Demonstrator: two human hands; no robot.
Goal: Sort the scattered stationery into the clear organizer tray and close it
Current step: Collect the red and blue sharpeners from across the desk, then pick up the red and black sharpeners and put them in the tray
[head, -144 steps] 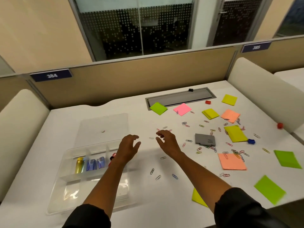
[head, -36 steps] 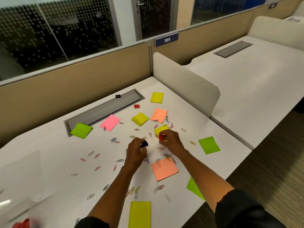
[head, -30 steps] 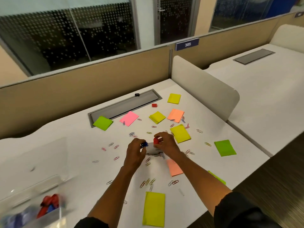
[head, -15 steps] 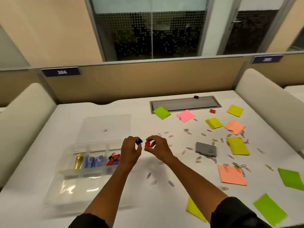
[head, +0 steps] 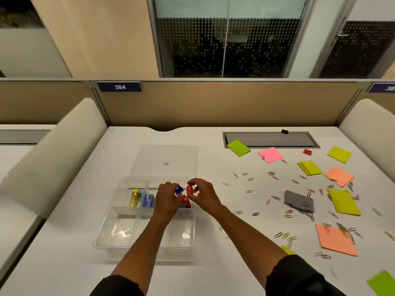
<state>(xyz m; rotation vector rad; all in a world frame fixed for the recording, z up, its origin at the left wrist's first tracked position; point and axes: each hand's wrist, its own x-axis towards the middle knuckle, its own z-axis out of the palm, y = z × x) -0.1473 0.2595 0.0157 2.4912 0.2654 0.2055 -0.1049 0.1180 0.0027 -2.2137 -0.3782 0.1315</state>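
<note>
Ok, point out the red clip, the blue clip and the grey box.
red clip [head: 189, 190], head view, its front face.
blue clip [head: 179, 189], head view, visible top.
grey box [head: 299, 201], head view, middle of lid.

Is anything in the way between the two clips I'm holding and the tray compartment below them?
Nothing visible. The lid lies open behind the tray. The left hand pinches the blue clip and the right hand the red clip, right above the compartment that already holds red clips.
</note>
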